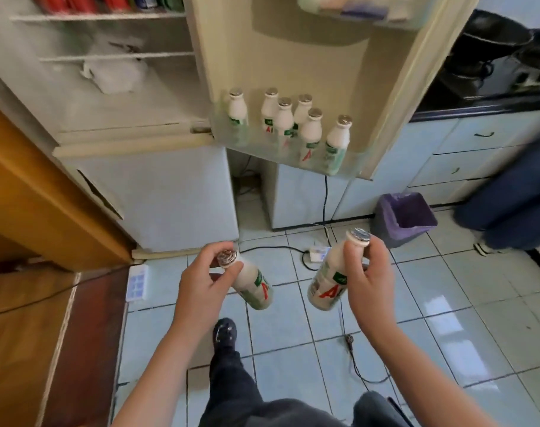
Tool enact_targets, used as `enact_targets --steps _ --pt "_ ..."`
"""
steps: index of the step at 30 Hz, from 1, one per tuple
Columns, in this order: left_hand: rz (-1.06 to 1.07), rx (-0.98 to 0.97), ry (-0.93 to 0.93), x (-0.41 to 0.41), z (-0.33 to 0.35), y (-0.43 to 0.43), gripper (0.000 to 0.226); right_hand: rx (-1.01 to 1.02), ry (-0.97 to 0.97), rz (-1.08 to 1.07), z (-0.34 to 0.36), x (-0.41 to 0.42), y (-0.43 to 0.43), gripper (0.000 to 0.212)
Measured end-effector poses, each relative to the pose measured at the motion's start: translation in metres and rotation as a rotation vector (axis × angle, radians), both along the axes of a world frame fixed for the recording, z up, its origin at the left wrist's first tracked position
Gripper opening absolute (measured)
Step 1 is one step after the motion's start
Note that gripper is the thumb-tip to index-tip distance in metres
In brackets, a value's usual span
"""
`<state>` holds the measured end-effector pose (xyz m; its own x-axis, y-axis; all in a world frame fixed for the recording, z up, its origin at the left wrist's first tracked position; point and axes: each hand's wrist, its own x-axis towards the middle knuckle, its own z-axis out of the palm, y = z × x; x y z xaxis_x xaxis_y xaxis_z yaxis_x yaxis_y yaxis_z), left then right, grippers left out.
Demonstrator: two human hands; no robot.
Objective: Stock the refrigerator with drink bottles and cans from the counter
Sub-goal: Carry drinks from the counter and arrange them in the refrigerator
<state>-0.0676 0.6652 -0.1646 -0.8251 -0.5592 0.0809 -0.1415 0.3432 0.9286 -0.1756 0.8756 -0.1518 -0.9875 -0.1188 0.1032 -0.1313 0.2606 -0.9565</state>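
Note:
My left hand (202, 283) grips the neck of a white drink bottle (252, 286) with a foil cap; the bottle tilts down to the right. In my right hand (365, 274) is a second white bottle (327, 282), held by the neck and leaning left. Both hang over the tiled floor in front of the open refrigerator (145, 192). Several like bottles (310, 131) stand upright in the lower door shelf (352, 161) of the open fridge door. Red cans (87, 3) sit on a top inner shelf.
A purple-lined bin (404, 217) stands on the floor at right, beside pale cabinets (465, 155) under a dark counter (493, 97). A power strip (316, 254) and cables lie on the tiles. Another person's leg (515, 192) is at far right. A wooden door (31, 192) is left.

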Motion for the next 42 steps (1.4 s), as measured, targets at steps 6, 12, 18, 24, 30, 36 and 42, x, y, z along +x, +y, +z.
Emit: enact_targets --steps 6,12,18,24,30,36,42 --pt "-0.046 -0.033 0.03 -0.065 0.026 -0.118 0.036 -0.027 0.04 -0.049 0.019 -0.056 -0.109 0.016" --pt "-0.077 -0.042 0.11 -0.126 0.056 -0.212 0.038 -0.062 0.171 -0.227 0.064 -0.119 -0.203 0.015" --pt "-0.123 -0.004 0.09 -0.162 0.058 -0.254 0.04 -0.097 0.233 -0.3 0.085 -0.173 -0.258 0.023" --pt "-0.122 -0.039 0.098 -0.183 0.063 -0.274 0.034 -0.079 0.248 -0.335 0.093 -0.219 -0.294 0.024" --pt "-0.098 -0.081 0.102 -0.209 0.075 -0.294 0.038 -0.083 0.228 -0.326 0.093 -0.262 -0.32 0.025" --pt "-0.068 -0.088 0.139 -0.243 0.086 -0.3 0.038 -0.013 0.201 -0.175 0.087 -0.297 -0.331 0.024" --pt "-0.067 -0.071 0.183 -0.27 0.089 -0.299 0.036 0.233 0.199 0.066 0.076 -0.32 -0.34 0.031"
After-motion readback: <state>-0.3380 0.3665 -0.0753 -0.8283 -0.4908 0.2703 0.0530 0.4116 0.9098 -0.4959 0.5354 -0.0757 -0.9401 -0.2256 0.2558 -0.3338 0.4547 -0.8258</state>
